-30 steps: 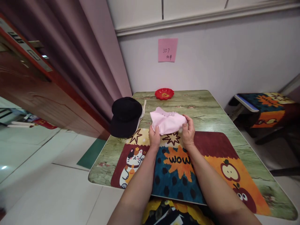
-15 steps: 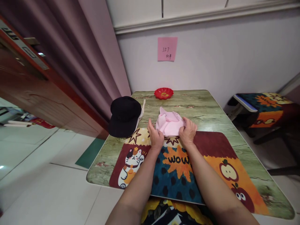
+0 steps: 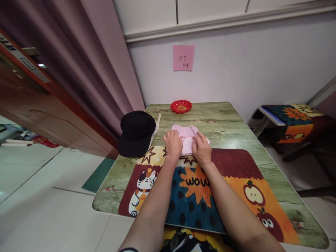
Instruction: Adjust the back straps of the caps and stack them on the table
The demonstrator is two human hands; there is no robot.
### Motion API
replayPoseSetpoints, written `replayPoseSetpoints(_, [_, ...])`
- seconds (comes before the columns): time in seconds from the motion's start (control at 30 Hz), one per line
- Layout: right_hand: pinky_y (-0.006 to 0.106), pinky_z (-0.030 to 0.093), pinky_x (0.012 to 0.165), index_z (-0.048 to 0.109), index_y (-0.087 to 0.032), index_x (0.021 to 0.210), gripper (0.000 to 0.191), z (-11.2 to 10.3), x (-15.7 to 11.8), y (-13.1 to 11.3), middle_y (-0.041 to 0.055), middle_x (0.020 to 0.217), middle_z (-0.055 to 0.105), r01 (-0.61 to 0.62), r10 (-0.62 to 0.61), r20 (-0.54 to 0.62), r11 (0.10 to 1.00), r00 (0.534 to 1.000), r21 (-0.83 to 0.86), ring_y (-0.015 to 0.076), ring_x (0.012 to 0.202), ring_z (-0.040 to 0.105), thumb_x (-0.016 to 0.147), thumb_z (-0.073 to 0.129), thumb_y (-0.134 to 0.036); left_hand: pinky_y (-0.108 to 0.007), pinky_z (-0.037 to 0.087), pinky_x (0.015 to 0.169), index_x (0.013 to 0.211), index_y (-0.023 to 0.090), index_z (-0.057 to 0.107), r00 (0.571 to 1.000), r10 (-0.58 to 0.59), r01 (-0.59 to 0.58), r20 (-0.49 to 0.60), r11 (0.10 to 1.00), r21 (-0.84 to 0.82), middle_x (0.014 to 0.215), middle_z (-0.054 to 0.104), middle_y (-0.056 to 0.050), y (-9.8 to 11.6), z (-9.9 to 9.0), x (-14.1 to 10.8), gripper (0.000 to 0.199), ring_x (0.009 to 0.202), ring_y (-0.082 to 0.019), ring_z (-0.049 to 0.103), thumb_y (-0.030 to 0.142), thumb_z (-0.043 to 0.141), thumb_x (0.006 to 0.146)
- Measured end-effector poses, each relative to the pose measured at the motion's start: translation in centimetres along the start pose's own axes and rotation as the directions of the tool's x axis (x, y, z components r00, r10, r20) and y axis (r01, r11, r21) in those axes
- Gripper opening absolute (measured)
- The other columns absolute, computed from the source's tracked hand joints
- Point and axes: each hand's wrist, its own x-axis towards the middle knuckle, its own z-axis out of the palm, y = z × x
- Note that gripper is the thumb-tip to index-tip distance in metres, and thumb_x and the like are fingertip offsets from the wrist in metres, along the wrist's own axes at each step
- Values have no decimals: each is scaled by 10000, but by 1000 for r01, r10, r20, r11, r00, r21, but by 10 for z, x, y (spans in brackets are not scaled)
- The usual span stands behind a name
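Observation:
A pale pink piece of folded cloth (image 3: 187, 131) lies on the table at the top edge of the printed mat. Its exact kind is hard to make out. My left hand (image 3: 173, 144) covers its left side, fingers bent down onto the fabric. On the right side, the bent fingers of my right hand (image 3: 202, 148) grip the cloth near its middle and edge. A fold runs across the cloth between the two hands. The fingertips are partly hidden. Left of my hands sits a black cap (image 3: 137, 131), brim toward me, with a light strap beside it.
A red scalloped dish (image 3: 181, 106) stands at the back of the green wood-pattern table (image 3: 220, 119). The colourful mat (image 3: 236, 164) lies under my forearms. A curtain (image 3: 115, 63) and wooden door (image 3: 52, 112) border the left. A pink note (image 3: 183, 57) hangs on the wall.
The cloth has gone from bunched up with a raised peak to flatter and folded. Both hands have come closer together over it, the left fingers now bent down onto it.

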Motion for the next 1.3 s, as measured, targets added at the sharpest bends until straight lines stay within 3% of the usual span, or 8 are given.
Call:
replayPoseSetpoints(0.3, [410,517,895,615,-167,1334,499,2,4,3,170,1221,667,-291,290,16,956,957,32,293,1077,632,941,524,-461,-513,357,1022,1174,176,697,984,-161,158,-81,987,-41,1138,686,-158,-17,25,-7,347,1150,-349,552,412,513,999])
replayPoseSetpoints(0.47, [347,493,766,729,-181,1062,396,-2,8,2,97,939,674,-359,363,-61,930,930,78,231,814,613,924,562,-512,-498,366,988,1176,209,711,986,-145,136,-82,985,-103,1171,688,-140,-23,26,-9,320,1145,-333,553,304,454,1011])
replayPoseSetpoints(0.6, [316,501,736,720,-194,990,266,-3,7,-4,79,941,685,-276,303,-129,942,944,190,191,760,618,942,558,-399,-536,321,1060,1309,202,633,997,-60,57,-46,997,-59,1286,651,-146,-25,21,-16,403,1228,-349,509,218,576,910])
replayPoseSetpoints(0.73, [347,524,859,701,-215,949,221,-3,6,-10,86,1012,723,-81,139,-192,956,971,281,217,973,679,927,482,-191,-568,268,1099,1361,200,590,997,-64,64,-38,998,0,1201,666,-155,-19,16,-19,535,1204,-347,518,76,532,843])
replayPoseSetpoints(0.87, [356,525,872,649,-225,859,232,-5,6,-14,66,927,719,18,36,-179,956,983,291,212,935,678,888,447,-115,-545,312,1049,1304,180,634,995,-57,56,-77,998,-13,1145,672,-163,-20,18,-18,488,1160,-349,531,71,526,841])
replayPoseSetpoints(1.07, [304,483,780,703,-212,977,184,-13,12,-23,76,979,719,3,-10,65,994,998,112,206,889,655,922,527,-227,-518,299,1045,938,241,745,972,18,-47,-233,992,-119,1122,712,-100,-32,29,-16,202,1154,-316,561,142,574,898])
replayPoseSetpoints(1.17, [312,397,683,760,-243,941,230,-20,31,-32,76,940,742,-112,142,203,982,969,-153,221,819,640,957,573,-375,-490,303,1051,949,266,753,944,69,-129,-322,977,-168,1163,727,-78,-37,32,-14,238,1171,-291,584,134,557,916])
replayPoseSetpoints(1.3, [355,361,722,795,-257,874,276,-28,61,-40,95,774,714,-256,329,193,911,925,-324,261,796,608,929,611,-455,-401,384,953,1042,221,723,947,150,-215,-285,953,-213,1151,745,-102,-37,28,-6,269,1061,-247,652,123,495,939])
